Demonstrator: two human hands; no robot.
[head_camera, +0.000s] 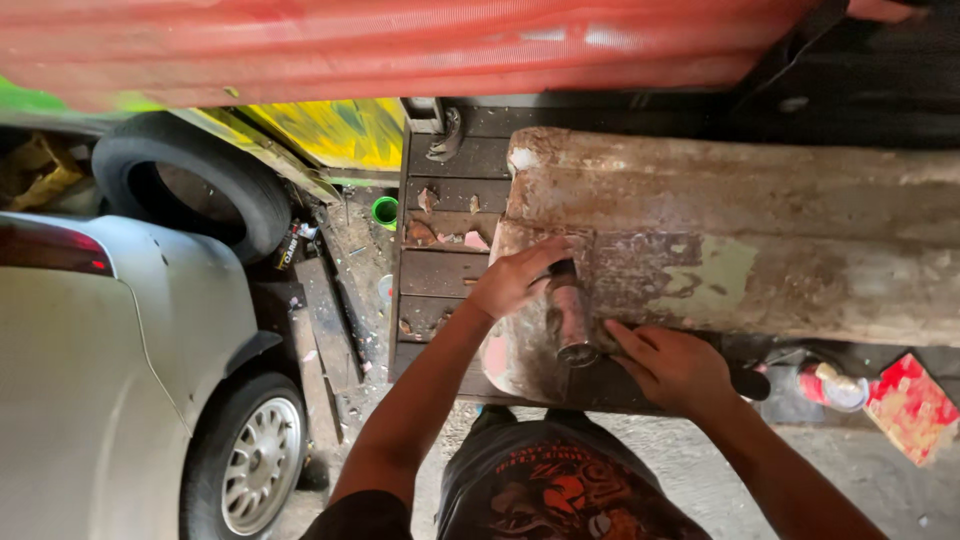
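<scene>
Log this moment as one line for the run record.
left hand: on tool top | right hand: grips tool rear | power tool: pressed on rusty panel | panel: lies on dark wooden bench | silver car: at left

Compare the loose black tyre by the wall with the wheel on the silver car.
The loose tyre has no rim, its hollow centre open; the car wheel carries a silver spoked rim. The loose tyre lies apart beside the yellow-green wall; the car wheel sits mounted under the silver car. Both are black rubber, left of the person's hands.
</scene>
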